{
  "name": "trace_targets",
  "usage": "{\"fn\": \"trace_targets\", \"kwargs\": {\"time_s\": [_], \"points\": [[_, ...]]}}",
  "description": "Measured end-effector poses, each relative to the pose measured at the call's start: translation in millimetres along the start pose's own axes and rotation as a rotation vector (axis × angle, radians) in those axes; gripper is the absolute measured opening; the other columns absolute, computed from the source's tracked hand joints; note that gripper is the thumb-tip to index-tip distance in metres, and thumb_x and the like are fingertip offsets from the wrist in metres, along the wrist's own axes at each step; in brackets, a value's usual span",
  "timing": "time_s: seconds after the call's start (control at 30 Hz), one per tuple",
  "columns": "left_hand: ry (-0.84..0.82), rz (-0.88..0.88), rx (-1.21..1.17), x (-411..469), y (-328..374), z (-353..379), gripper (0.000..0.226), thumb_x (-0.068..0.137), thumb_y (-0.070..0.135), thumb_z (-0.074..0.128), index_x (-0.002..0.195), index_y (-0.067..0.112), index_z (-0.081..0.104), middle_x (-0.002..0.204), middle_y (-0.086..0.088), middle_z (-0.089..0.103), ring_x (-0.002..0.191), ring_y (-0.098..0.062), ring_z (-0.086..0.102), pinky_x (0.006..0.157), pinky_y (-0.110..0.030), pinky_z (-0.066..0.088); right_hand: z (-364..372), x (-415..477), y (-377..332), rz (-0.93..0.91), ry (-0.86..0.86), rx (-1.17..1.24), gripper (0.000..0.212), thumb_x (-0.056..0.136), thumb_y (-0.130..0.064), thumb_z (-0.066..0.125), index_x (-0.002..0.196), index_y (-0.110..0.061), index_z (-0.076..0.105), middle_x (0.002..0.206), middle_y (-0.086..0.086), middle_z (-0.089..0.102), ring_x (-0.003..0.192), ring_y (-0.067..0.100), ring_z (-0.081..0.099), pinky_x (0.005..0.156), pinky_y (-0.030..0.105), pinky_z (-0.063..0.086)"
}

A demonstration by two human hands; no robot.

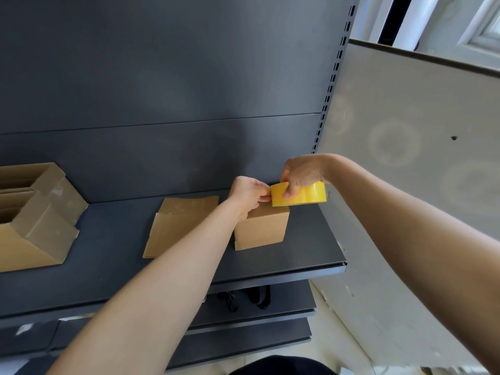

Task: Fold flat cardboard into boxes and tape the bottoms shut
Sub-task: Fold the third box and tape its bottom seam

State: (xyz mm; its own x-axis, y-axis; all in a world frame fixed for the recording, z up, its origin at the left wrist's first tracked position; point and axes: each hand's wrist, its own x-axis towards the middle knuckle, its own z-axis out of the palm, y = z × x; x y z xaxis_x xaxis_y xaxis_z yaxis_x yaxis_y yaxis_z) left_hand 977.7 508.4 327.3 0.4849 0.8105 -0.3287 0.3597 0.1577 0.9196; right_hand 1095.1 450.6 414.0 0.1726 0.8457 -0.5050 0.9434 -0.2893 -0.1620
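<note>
Both grip the tape roll point(307, 195): right hand point(303, 171) with fingers point(290, 192) wrapped round it, left hand point(249, 192) pinching its edge.

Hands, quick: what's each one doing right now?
Left hand: closed, fingers pinching the edge of the yellow tape roll.
Right hand: closed, fingers curled round the same roll, above the box.

brown box point(261, 228) upright, yellow tape roll point(311, 196) above

The right hand point(303, 173) gripped the yellow tape roll point(299, 194) above the small box point(260, 228); the left hand point(249, 193) pinched the roll's edge.
</note>
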Motion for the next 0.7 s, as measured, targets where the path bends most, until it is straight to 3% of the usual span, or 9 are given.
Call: {"fn": "trace_targets", "kwargs": {"time_s": [0.13, 0.23, 0.33, 0.43, 0.53, 0.7], "points": [[-0.009, 0.007, 0.074, 5.0, -1.7, 0.7, 0.013, 0.090, 0.016, 0.063, 0.093, 0.004, 0.067, 0.097, -0.013, 0.069, 0.097, -0.027, 0.067, 0.089, -0.039, 0.053, 2.8, 2.2, 1.8, -0.003, 0.001, -0.001, 0.041, 0.089, -0.029, 0.064, 0.121, -0.004, 0.059, 0.111, 0.005, 0.054, 0.100, 0.023, 0.050, 0.072, 0.026, 0.038], [-0.061, 0.015, 0.074, 5.2, -1.1, 0.5, 0.016, 0.092, 0.017, 0.058, 0.081, 0.008, 0.064, 0.097, -0.014, 0.069, 0.101, -0.029, 0.065, 0.088, -0.039, 0.050, 4.1, 2.4, 3.3, 0.015, 0.017, -0.025, 0.042, 0.090, -0.030, 0.062, 0.124, -0.004, 0.059, 0.121, 0.008, 0.057, 0.109, 0.026, 0.053, 0.079, 0.027, 0.038], [-0.110, 0.018, -0.010, 5.2, 0.1, 2.4, 0.016, 0.096, 0.016, 0.053, 0.100, 0.003, 0.061, 0.109, -0.014, 0.067, 0.103, -0.026, 0.065, 0.080, -0.031, 0.045, 6.0, -0.8, 5.8, 0.042, 0.061, -0.036, 0.041, 0.092, -0.028, 0.060, 0.126, -0.005, 0.058, 0.123, 0.009, 0.057, 0.102, 0.022, 0.052, 0.079, 0.026, 0.038], [-0.152, 0.005, -0.092, 5.1, -3.6, 6.1, 0.033, 0.099, 0.018, 0.049, 0.123, -0.003, 0.053, 0.123, -0.016, 0.061, 0.113, -0.027, 0.060, 0.097, -0.035, 0.046, 10.9, -1.8, 10.4, 0.064, 0.105, -0.010, 0.041, 0.091, -0.021, 0.061, 0.128, -0.004, 0.056, 0.117, 0.008, 0.059, 0.101, 0.023, 0.054, 0.077, 0.023, 0.042], [-0.150, -0.010, -0.129, 6.3, -7.3, 7.8, 0.036, 0.100, 0.021, 0.047, 0.127, -0.002, 0.052, 0.127, -0.016, 0.058, 0.116, -0.028, 0.056, 0.105, -0.036, 0.039, 20.0, -1.3, 13.1, 0.080, 0.186, -0.043, 0.042, 0.092, -0.015, 0.055, 0.133, -0.009, 0.051, 0.117, 0.009, 0.059, 0.104, 0.027, 0.057, 0.080, 0.030, 0.047], [-0.181, -0.027, -0.164, 14.2, -9.2, 5.5, 0.036, 0.098, 0.030, 0.050, 0.122, 0.004, 0.055, 0.121, -0.012, 0.060, 0.110, -0.025, 0.057, 0.113, -0.041, 0.027, 41.8, 9.1, 24.5, 0.057, 0.343, -0.010, 0.033, 0.086, -0.003, 0.042, 0.113, -0.018, 0.053, 0.081, 0.002, 0.051, 0.083, 0.028, 0.052, 0.064, 0.029, 0.039]]}}
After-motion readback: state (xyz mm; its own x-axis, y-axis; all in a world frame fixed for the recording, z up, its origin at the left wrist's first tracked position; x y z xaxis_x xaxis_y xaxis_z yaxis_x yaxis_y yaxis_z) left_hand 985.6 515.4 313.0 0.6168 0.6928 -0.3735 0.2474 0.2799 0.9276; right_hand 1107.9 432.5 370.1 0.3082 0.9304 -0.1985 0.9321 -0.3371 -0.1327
